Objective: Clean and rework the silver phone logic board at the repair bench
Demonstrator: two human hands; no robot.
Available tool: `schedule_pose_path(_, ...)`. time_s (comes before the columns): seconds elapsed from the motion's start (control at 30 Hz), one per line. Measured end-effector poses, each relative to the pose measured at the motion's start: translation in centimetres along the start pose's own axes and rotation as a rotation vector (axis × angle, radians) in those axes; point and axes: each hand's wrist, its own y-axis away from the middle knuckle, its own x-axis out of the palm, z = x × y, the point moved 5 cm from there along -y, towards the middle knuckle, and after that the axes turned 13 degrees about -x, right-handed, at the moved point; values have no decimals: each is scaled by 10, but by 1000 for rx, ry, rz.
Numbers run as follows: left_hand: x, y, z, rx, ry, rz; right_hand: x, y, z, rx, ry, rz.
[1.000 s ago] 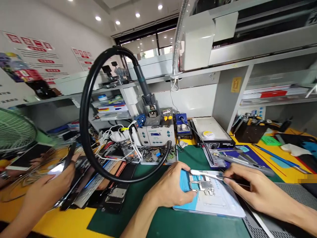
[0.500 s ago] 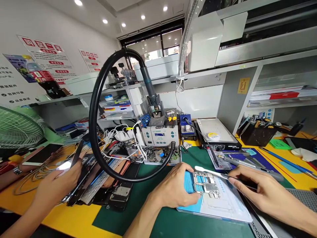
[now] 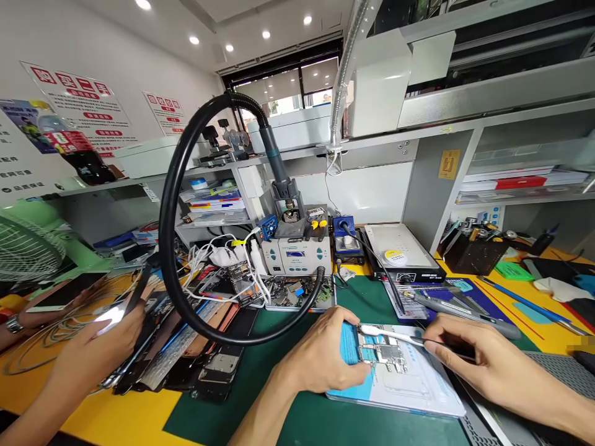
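Observation:
My left hand is closed on the left edge of a silvery phone circuit board, thumb and fingers at opposite corners. The board lies on a blue-and-white flat pad or box, with a ribbed blue patch by my fingers. Between the thumb and fingers of my right hand is a toothbrush with a white head and a black handle. Its head rests over the board's upper edge, and the bristles are hidden beneath.
A hot-air station with a looping black hose stands behind a tray of boards. Phone parts are piled left. Another person's hand holds a lit object. A grey pen-shaped tool lies beyond my right hand.
The toothbrush head has come down slightly, from the board's upper edge to over its upper part. My left hand keeps its grip. The whole view has shifted a little.

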Motion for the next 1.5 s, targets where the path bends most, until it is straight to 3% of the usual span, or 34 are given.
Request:
schedule_pose_path(0.1, 0, 0, -1, 2, 6, 7, 4, 1, -1, 50, 8, 142)
schedule_pose_path(0.23, 1, 0, 0, -36, -3, 21, -2, 0, 4, 50, 17, 159)
schedule_pose_path(0.43, 2, -2, 1, -59, 5, 28, -7, -1, 9, 36, 3, 87)
schedule_pose_path(0.83, 4, -3, -1, -88, -41, 49, -8, -1, 10, 11, -18, 131)
schedule_pose_path(0.97, 3, -3, -1, -99, -38, 53, -13, -2, 6, 36, -6, 85)
schedule_pose_path(1.1, 4, -2, 0, -107, -46, 69, -9, -1, 5, 27, -41, 148)
schedule_pose_path(1.5, 5, -3, 2, -129, -50, 92, -12, 1, -2, 81, -41, 106)
